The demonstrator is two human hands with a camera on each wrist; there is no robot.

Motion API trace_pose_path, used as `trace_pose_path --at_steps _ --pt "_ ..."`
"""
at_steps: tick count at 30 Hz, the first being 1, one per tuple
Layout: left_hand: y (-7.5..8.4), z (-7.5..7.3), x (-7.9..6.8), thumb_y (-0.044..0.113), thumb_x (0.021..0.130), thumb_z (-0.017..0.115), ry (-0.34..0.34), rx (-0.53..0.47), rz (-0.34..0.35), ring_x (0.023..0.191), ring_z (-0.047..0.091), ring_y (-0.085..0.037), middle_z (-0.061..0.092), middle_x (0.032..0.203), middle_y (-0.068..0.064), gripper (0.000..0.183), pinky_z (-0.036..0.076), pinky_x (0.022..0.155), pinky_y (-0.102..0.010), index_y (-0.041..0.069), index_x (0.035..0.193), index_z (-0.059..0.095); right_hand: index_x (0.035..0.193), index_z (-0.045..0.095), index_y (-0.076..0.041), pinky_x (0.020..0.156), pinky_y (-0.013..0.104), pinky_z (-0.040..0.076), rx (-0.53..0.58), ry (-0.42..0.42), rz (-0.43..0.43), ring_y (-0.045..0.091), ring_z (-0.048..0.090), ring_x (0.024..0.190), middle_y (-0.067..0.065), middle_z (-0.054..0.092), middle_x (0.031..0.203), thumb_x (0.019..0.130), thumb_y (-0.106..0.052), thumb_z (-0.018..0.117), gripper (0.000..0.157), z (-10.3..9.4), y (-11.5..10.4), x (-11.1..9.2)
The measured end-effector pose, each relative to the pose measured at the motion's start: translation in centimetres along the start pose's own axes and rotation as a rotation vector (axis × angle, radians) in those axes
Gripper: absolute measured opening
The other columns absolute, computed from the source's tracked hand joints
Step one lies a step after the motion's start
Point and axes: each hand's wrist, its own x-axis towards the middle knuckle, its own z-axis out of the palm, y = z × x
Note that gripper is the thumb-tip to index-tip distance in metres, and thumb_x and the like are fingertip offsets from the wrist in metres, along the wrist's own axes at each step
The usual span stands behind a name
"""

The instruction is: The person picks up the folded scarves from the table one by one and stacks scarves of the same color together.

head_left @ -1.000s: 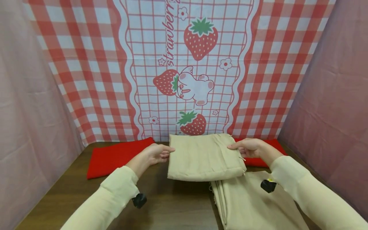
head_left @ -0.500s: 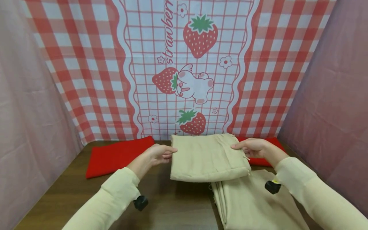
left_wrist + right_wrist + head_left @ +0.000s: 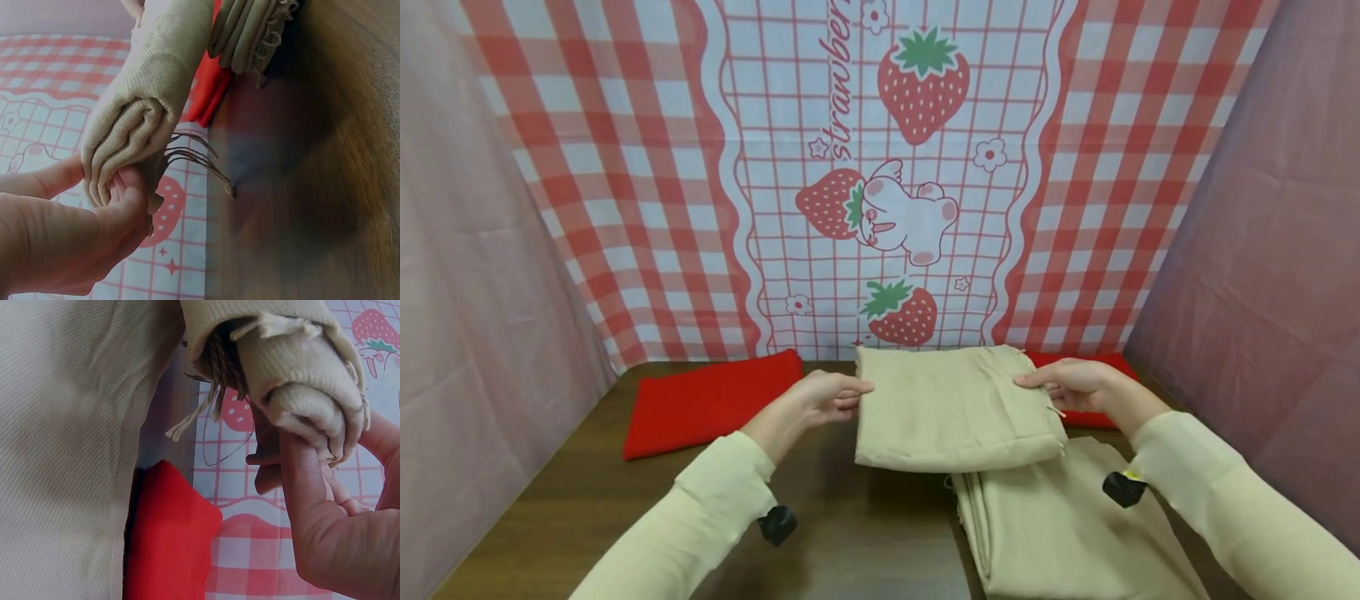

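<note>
A folded beige scarf (image 3: 955,408) with fringed ends hangs above the table between both hands. My left hand (image 3: 831,397) pinches its left edge, thumb on top and fingers beneath. On the opposite side my right hand (image 3: 1075,385) grips the right edge the same way. Several rolled layers of the scarf (image 3: 134,131) show in the left wrist view, with dark fringe strands dangling below. A second folded beige cloth (image 3: 1075,525) lies on the table at the front right, partly hidden under the held scarf and my right forearm.
A folded red cloth (image 3: 711,402) lies at the back left of the wooden table (image 3: 565,500). Another red cloth (image 3: 1093,418) sits at the back right, partly covered by my right hand. A checked strawberry curtain (image 3: 880,200) hangs behind, with pink curtains at both sides.
Both hands have shifted slightly to the right with the folded scarf still held between them. The red cloths and the second beige cloth stay in place on the table.
</note>
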Motion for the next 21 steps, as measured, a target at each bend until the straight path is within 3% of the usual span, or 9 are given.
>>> trace_pose_path --at_steps 15,21 --pt "0.0 1.2 0.5 0.006 0.093 0.058 -0.003 -0.022 0.014 0.102 0.054 -0.02 0.054 0.122 -0.018 0.047 0.041 0.109 -0.042 -0.011 0.134 0.042 0.093 0.069 -0.015 0.08 0.026 0.058 -0.021 -0.029 -0.024 0.006 0.07 0.081 -0.007 0.073 0.086 0.095 -0.028 0.058 0.017 -1.1 0.4 -0.9" --pt "-0.7 1.7 0.7 0.006 0.093 0.058 -0.007 -0.013 0.018 0.108 0.055 -0.023 0.053 0.131 -0.023 0.044 0.041 0.11 -0.044 -0.012 0.131 0.046 0.091 0.07 -0.016 0.08 0.026 0.058 -0.024 -0.012 -0.017 0.006 0.069 0.08 -0.008 0.072 0.084 0.095 -0.028 0.058 0.018 -1.2 0.9 -1.2"
